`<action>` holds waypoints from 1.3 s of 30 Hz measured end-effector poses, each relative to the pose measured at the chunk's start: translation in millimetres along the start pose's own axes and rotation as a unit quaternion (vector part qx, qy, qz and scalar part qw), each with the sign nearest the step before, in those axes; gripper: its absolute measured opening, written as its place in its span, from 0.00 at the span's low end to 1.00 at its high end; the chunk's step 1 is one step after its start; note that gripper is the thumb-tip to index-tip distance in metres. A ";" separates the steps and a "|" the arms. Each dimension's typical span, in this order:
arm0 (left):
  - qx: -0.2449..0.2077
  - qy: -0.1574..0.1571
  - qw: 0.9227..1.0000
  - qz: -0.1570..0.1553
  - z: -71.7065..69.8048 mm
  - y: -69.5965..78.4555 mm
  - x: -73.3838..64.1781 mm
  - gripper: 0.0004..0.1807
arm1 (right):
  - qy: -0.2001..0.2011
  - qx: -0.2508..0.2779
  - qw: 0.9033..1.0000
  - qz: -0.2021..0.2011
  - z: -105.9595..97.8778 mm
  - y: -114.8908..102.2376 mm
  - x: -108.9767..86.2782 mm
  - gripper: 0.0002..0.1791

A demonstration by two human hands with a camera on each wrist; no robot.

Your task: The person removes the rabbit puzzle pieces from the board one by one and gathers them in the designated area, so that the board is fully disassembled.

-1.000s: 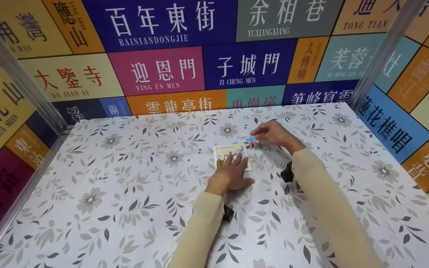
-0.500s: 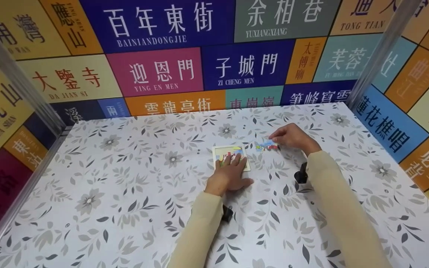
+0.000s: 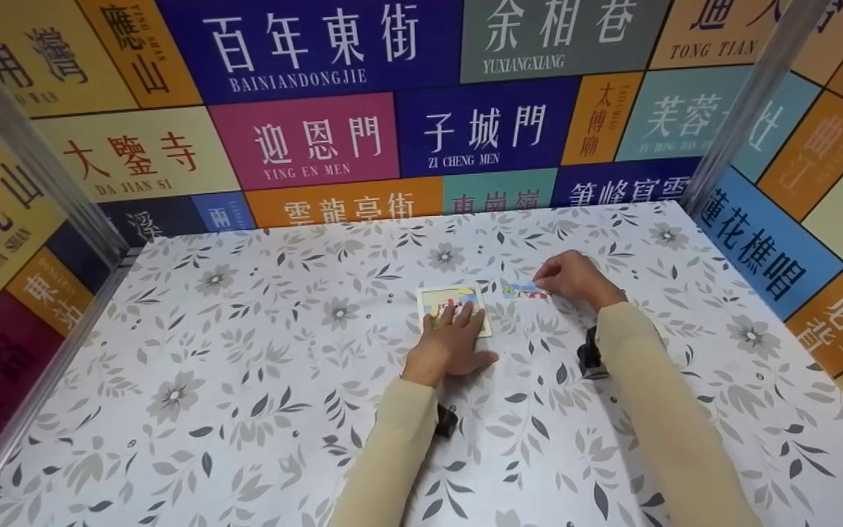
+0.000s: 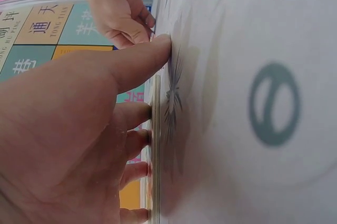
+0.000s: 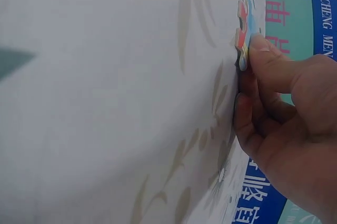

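Observation:
My left hand (image 3: 447,344) rests with spread fingers on a small framed jigsaw puzzle (image 3: 429,296) with a colourful picture. Its fingertips press on the board (image 4: 155,150) in the left wrist view, and the thumb lies out over the tablecloth. The palm and fingers hide much of the picture. Just right of the board, my right hand (image 3: 575,278) pinches the near end of some blue, red and yellow jigsaw pieces (image 3: 520,290), low over the cloth. In the right wrist view, the thumb touches the edge of a jigsaw piece (image 5: 242,40), the other fingers curled below.
A white tablecloth (image 3: 260,395) with grey leaves and flowers covers the table. Behind it and at both sides stand panels (image 3: 304,139) with coloured blocks of lettering. Metal posts (image 3: 751,110) mark the corners. A black wrist device (image 3: 447,421) sits at the left sleeve.
My right hand has moved right, away from the board, with the jigsaw pieces, then come slightly nearer to me. More of the pieces shows now. The left hand stays on the board.

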State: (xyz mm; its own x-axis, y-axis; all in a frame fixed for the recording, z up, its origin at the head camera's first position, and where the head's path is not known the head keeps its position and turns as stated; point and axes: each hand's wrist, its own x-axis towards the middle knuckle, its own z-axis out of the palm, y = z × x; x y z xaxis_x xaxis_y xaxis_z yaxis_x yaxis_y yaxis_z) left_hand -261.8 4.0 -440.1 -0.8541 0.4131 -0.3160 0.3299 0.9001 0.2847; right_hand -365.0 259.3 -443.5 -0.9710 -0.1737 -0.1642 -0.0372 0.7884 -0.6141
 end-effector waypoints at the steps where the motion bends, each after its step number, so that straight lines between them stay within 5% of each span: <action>1: -0.001 0.000 1.000 0.000 -0.1 0.0 -0.2 0.43 | 0.001 0.001 1.000 -0.001 0.1 -0.3 0.0 0.11; 10: 0.003 0.008 1.000 0.003 0.4 -1.2 0.1 0.43 | 0.009 -0.002 1.000 -0.021 -0.4 -4.2 -2.3 0.10; 20: -0.031 0.000 0.999 0.031 -3.7 -11.5 2.1 0.41 | 0.030 0.007 0.998 -0.062 8.8 -34.0 0.4 0.11; 39: -0.083 -0.004 0.996 0.039 -4.9 -20.5 1.6 0.41 | -0.045 0.002 0.994 -0.099 50.8 -69.1 13.1 0.11</action>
State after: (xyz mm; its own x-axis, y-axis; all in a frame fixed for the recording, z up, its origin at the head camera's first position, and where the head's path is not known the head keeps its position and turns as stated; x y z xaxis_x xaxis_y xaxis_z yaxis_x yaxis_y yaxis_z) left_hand -271.9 -14.5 -442.0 -0.8248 0.4825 -0.2948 0.3235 0.8304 0.4537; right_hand -363.2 172.6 -442.4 -0.9198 -0.3774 -0.1071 -0.2250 0.7311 -0.6442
